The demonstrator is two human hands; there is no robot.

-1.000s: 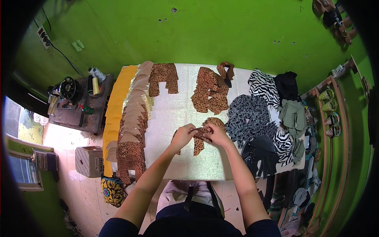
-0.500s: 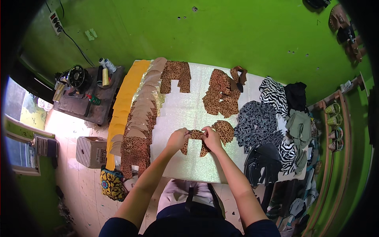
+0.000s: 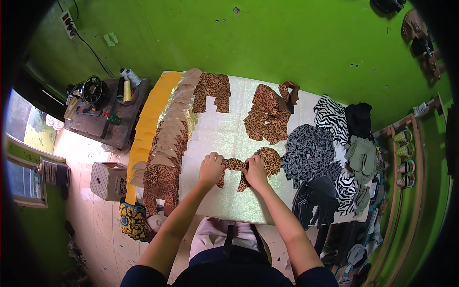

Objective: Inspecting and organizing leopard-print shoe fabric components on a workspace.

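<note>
An arch-shaped leopard-print cut piece [image 3: 233,164] lies near the front of the pale shiny table, its two legs pointing toward me. My left hand [image 3: 211,168] is closed on its left shoulder, fingers curled. At the right shoulder, my right hand [image 3: 255,173] pinches the piece between thumb and fingers; the fingertips are partly hidden. Just beyond the right hand sits a rounded leopard-print stack [image 3: 270,160]. Overlapping leopard-print and tan pieces [image 3: 165,165] run in a long row on the left.
Yellow sheets [image 3: 148,126] line the table's left edge. More leopard-print pieces [image 3: 265,117] lie farther back. Grey patterned pieces [image 3: 308,153], black pieces [image 3: 315,198] and zebra-print pieces [image 3: 330,115] crowd the right. A sewing machine [image 3: 92,91] and a cardboard box [image 3: 109,182] stand at left.
My left hand has shifted slightly left and its fingers have curled over the piece. My right hand has moved a little toward me. The arch now lies flatter and wider between them.
</note>
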